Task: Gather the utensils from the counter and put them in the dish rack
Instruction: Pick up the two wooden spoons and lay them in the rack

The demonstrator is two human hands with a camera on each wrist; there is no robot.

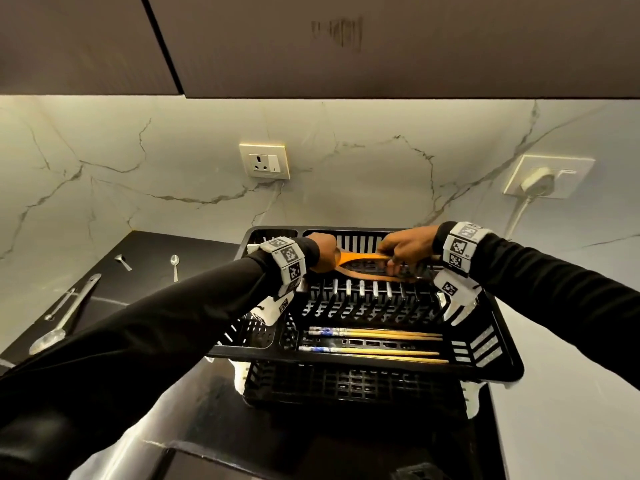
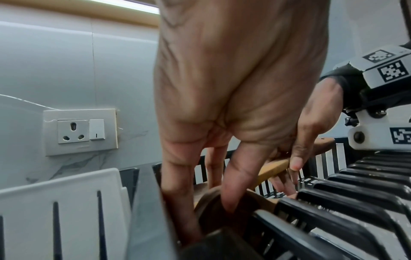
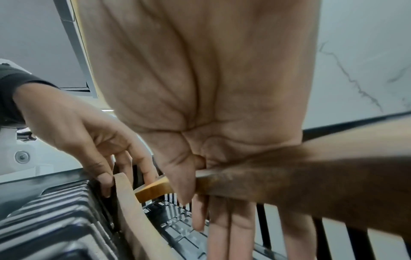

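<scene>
Wooden utensils [image 1: 360,258], two of them, orange-brown, lie across the back section of the black dish rack [image 1: 491,341], and both hands are on them. At one end the left hand [image 1: 323,252] reaches down with its fingers [image 2: 235,184] pressed around the broad wooden head, which sits against the rack's upright black tines [image 2: 355,193]. At the other end the right hand [image 1: 405,249] has its thumb [image 3: 180,177] curled over a handle, pinning it against the palm, while its other fingers point straight down into the rack. The second wooden piece [image 3: 131,211] leans on the tines just beside the left hand's fingertips.

Nearer the person than both hands, in the rack's front compartment, lie two pairs of chopsticks [image 1: 374,341]. Out past the left forearm, four metal spoons stay on the dark counter [image 1: 145,244]: a large ladle [image 1: 65,313], a thin spoon [image 1: 60,304] beside it, and two small spoons [image 1: 175,266] farther back.
</scene>
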